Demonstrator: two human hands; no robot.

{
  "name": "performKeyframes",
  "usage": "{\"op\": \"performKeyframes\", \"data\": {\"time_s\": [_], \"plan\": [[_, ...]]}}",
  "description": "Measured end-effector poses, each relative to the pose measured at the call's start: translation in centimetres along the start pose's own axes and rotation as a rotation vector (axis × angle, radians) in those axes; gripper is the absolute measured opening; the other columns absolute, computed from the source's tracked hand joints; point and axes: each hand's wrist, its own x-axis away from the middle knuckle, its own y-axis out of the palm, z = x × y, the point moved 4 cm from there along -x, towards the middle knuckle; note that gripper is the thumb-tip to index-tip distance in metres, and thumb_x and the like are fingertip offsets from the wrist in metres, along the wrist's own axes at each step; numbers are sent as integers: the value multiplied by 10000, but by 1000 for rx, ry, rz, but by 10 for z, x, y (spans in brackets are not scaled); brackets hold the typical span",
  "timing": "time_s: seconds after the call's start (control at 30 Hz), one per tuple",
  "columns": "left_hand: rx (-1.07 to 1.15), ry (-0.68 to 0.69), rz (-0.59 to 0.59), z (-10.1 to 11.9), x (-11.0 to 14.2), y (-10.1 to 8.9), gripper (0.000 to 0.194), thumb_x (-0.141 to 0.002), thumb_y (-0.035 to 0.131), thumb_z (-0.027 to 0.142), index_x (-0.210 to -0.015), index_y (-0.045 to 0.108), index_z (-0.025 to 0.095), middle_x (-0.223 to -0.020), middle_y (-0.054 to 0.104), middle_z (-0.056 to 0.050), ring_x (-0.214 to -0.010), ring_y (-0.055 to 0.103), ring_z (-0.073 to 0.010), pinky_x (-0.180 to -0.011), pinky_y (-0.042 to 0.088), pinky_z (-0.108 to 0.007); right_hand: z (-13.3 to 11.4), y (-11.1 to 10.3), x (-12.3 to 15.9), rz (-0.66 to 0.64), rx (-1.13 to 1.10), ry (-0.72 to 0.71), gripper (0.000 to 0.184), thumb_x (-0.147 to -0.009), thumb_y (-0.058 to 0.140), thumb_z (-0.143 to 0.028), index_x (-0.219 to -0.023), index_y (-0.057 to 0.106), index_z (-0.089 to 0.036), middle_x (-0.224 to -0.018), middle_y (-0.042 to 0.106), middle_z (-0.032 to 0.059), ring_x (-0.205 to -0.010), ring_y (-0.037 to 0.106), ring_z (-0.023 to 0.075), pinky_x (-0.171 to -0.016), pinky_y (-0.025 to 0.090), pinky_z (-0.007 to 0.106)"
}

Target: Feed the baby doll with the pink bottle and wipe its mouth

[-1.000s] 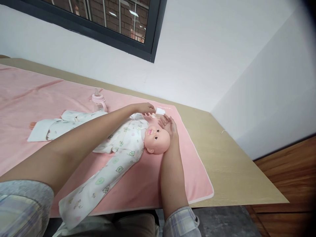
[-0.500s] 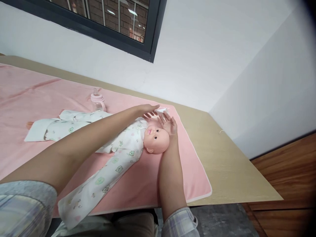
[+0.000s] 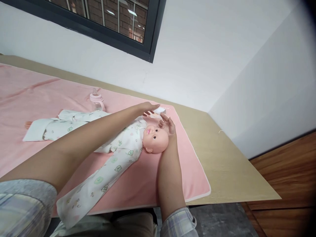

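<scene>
A baby doll (image 3: 156, 139) lies on its back on a pink blanket (image 3: 138, 177), dressed in a white printed outfit, its head toward the right. My left hand (image 3: 149, 108) reaches across its body to the far arm. The thumb and bent fingers are around the white sleeve (image 3: 160, 110) there, whose cuff sticks out past them. Just beyond the head is my right hand (image 3: 169, 125), palm toward the sleeve. Its fingers are partly curled and apart, with one fingertip close to the cuff; whether it touches is unclear. The near sleeve (image 3: 98, 180) stretches toward me over the table's front edge.
A pink-topped baby bottle (image 3: 97, 100) stands on the blanket behind the doll's legs. The wooden table (image 3: 217, 158) extends to the right of the blanket. A white wall (image 3: 187, 59) with a dark-framed window (image 3: 150, 42) rises behind. A brown wooden cabinet (image 3: 291, 171) is at the right.
My right hand's fingers have curled from a spread position near the cuff. The left hand is almost still, and the doll stays in place; the view has shifted slightly.
</scene>
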Motion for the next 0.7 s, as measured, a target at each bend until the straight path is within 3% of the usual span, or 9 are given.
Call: {"op": "performKeyframes", "data": {"time_s": [0.13,0.27,0.4,0.5,0.7], "plan": [[177,156,30,4,5,-1,533,-562,918,586,-792,671,173,-1032,736,-110,-1055,666,-288,-896,506,-333,3,7,4,-121,-36,-25,332,-889,600,-480,-1096,768,-283,-1136,773,-2,-747,659,114,-851,612,309],[150,294,144,7,15,-8,442,-640,864,542,-683,617,179,-839,708,-74,-984,669,-281,-865,514,-335,4,12,6,-189,8,-50,287,-900,565,-393,-1055,782,-284,-1274,739,-20,-804,666,100,-845,588,256],[70,415,204,10,28,-20,392,-711,783,529,-682,608,180,-860,711,-79,-1051,647,-301,-935,481,-352,3,15,4,-217,48,-67,300,-914,544,-401,-1074,773,-292,-1378,692,-31,-965,701,111,-885,578,240],[80,457,142,7,39,-27,342,-719,775,489,-734,649,171,-931,715,-76,-1038,641,-279,-948,454,-343,4,15,2,-212,-4,-67,289,-897,599,-424,-1112,756,-312,-1405,674,-33,-1062,705,133,-929,586,277],[129,443,-40,-9,68,-33,305,-774,773,444,-734,620,183,-724,596,-12,-669,563,-165,-632,388,-278,7,12,-2,-130,-62,-88,311,-879,648,-427,-1168,723,-340,-1302,722,-39,-991,714,123,-930,602,293]]}}
